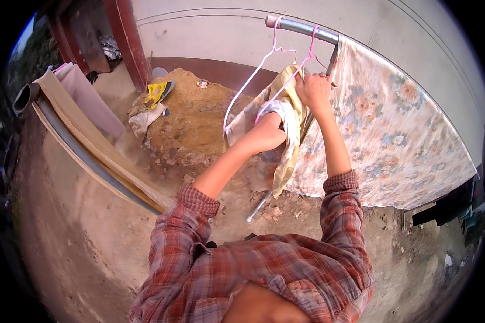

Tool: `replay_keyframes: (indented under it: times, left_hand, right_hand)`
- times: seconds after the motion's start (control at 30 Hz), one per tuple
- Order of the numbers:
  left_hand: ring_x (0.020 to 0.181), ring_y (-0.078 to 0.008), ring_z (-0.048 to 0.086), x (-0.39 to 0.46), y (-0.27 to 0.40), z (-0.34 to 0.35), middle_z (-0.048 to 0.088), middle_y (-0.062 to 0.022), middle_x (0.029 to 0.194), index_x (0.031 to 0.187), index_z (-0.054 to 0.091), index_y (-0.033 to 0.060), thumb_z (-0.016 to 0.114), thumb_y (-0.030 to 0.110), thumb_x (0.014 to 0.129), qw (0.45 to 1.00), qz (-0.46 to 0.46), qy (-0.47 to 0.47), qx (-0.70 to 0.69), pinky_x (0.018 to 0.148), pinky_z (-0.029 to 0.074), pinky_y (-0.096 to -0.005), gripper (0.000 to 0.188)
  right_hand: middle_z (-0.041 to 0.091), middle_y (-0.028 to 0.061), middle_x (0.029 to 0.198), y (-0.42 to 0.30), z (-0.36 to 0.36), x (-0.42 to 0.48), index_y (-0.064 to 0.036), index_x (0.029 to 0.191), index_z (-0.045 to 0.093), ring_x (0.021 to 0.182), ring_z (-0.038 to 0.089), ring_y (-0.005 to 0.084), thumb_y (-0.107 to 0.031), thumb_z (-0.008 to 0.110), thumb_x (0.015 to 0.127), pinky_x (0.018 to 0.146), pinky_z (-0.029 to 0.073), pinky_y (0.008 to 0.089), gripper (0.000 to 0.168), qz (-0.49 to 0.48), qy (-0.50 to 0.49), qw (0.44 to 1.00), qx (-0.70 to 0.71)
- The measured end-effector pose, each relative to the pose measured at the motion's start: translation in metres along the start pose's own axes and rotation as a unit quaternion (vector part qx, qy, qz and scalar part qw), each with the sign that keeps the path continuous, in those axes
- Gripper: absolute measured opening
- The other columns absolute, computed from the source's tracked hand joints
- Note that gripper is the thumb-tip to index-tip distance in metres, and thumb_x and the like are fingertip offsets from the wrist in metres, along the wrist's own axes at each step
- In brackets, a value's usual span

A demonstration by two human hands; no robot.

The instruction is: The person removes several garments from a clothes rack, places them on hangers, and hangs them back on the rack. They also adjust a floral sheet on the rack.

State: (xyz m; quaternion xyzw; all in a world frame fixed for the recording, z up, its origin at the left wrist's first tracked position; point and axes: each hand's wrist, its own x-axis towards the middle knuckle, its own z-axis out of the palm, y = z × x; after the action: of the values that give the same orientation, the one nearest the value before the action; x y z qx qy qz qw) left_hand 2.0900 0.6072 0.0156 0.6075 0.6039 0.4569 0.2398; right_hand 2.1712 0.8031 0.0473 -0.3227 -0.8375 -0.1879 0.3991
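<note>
A pink plastic clothes hanger (312, 42) and a paler pink one (250, 74) hang from a metal rail (307, 29). A pale yellow cloth garment (287, 89) hangs bunched beside the nearer hanger, its white-and-blue part (292, 117) turned towards me. My right hand (316, 92) pinches the top of the yellow cloth, close to the rail's upright. Lower down, my left hand (268, 135) is curled into the white-and-blue part, with its fingertips hidden in the folds. Whether the garment sits on the hanger's shoulder cannot be made out.
A floral sheet (388, 133) drapes over the rail on the right. On the left, beige cloth (101, 137) lies over another pole (24, 97). A sand heap (194, 117) with a yellow bag (157, 95) stands by the wall (210, 36). A metal rail foot (256, 210) rests on the dirt ground.
</note>
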Motion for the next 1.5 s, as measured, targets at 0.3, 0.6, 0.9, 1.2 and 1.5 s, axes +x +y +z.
replay_keyframes:
  times: [0.3, 0.6, 0.9, 1.2, 1.5]
  left_hand:
    - [0.105, -0.036, 0.056, -0.006, 0.017, 0.005, 0.06, -0.0235, 0.108, 0.109, 0.056, -0.0073, 0.049, -0.003, 0.069, 0.999, 0.004, -0.003, 0.047, 0.092, 0.043, -0.0392, 0.04]
    - [0.079, -0.0225, 0.064, 0.0, 0.015, 0.004, 0.061, -0.0153, 0.098, 0.108, 0.057, -0.0041, 0.054, 0.001, 0.079, 1.0, 0.008, 0.01, 0.008, 0.07, 0.052, -0.0333, 0.03]
    - [0.099, -0.044, 0.056, -0.004, 0.01, 0.015, 0.055, -0.0299, 0.106, 0.101, 0.058, -0.0077, 0.053, 0.011, 0.082, 0.988, 0.041, 0.104, 0.105, 0.087, 0.045, -0.0476, 0.027]
    - [0.078, -0.0257, 0.062, -0.034, 0.028, 0.047, 0.055, -0.0274, 0.095, 0.087, 0.062, -0.0134, 0.067, 0.005, 0.067, 0.835, 0.187, 0.115, 0.504, 0.054, 0.05, -0.0331, 0.028]
    - [0.07, -0.0295, 0.064, -0.108, 0.031, 0.057, 0.061, -0.0287, 0.096, 0.077, 0.06, -0.0043, 0.069, 0.008, 0.069, 0.86, 0.331, 0.136, 0.363, 0.05, 0.051, -0.0347, 0.017]
  right_hand:
    - [0.065, 0.012, 0.111, 0.006, 0.025, 0.038, 0.005, 0.104, 0.066, 0.096, 0.063, 0.0235, -0.048, 0.066, 0.087, 0.086, 0.05, 0.0396, 0.056, 0.067, -0.484, 0.711, 0.505]
    - [0.066, 0.0207, 0.105, 0.046, 0.05, 0.066, -0.006, 0.106, 0.066, 0.099, 0.065, 0.036, -0.033, 0.065, 0.082, 0.085, 0.051, 0.0474, 0.037, 0.047, -0.251, 0.967, 0.007]
    - [0.065, 0.0225, 0.114, 0.034, 0.037, 0.015, 0.004, 0.121, 0.058, 0.11, 0.062, 0.0333, -0.023, 0.05, 0.096, 0.09, 0.048, 0.0403, 0.038, 0.082, -0.059, 0.858, 0.503]
    - [0.044, -0.002, 0.074, -0.018, -0.017, 0.01, 0.005, 0.124, 0.05, 0.056, 0.038, 0.0034, -0.018, 0.049, 0.1, 0.047, 0.035, 0.0172, 0.033, 0.236, -0.062, 0.496, 0.834]
    - [0.034, -0.0053, 0.064, -0.049, -0.09, 0.021, 0.006, 0.116, 0.053, 0.048, 0.029, 0.0024, -0.01, 0.046, 0.097, 0.04, 0.024, 0.0182, 0.026, 0.238, 0.0, 0.627, 0.742]
